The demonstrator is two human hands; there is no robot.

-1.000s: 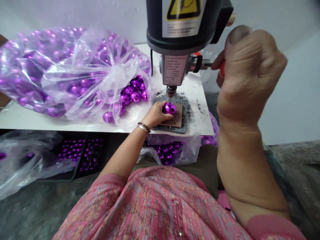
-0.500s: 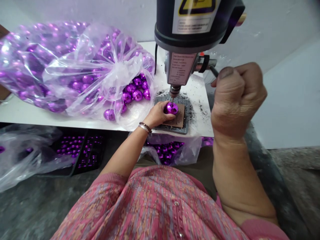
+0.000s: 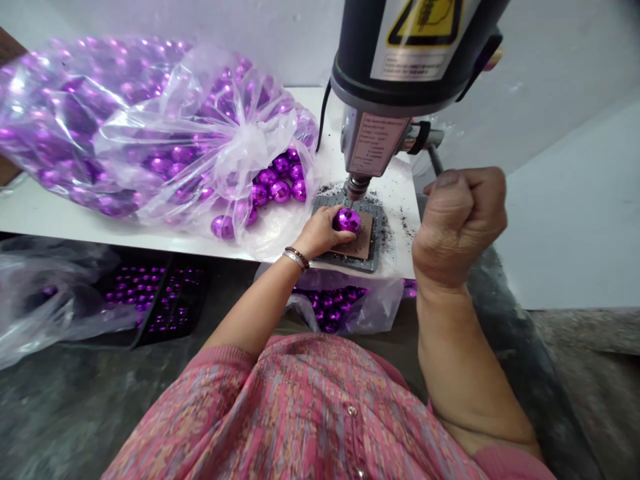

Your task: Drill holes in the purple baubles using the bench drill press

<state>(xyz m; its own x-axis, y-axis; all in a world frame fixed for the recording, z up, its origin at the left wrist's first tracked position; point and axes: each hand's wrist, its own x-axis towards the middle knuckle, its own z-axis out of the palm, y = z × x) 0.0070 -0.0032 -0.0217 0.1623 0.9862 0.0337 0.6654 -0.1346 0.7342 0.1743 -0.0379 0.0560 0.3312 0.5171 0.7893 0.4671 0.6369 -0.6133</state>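
Note:
A shiny purple ball point(image 3: 349, 220) sits on a brown square board point(image 3: 361, 244) under the drill press point(image 3: 373, 133). My left hand point(image 3: 323, 233) grips the ball from its left side, thumb in front. Just above the ball is the thin drill bit point(image 3: 352, 204); whether its tip touches the ball cannot be told. At the right, my right hand point(image 3: 457, 220) is wrapped round the press's lever point(image 3: 435, 160).
A large clear bag point(image 3: 125, 133) of purple balls lies on the white table point(image 3: 75, 230), with several balls at its mouth. Dark shavings surround the grey base plate point(image 3: 379, 230). Below the table are a black crate point(image 3: 167, 293) of balls and an open plastic bag point(image 3: 380, 310).
My right hand has moved down and a little left with the lever. The camera view has shifted slightly, while my left hand still grips the ball on the board.

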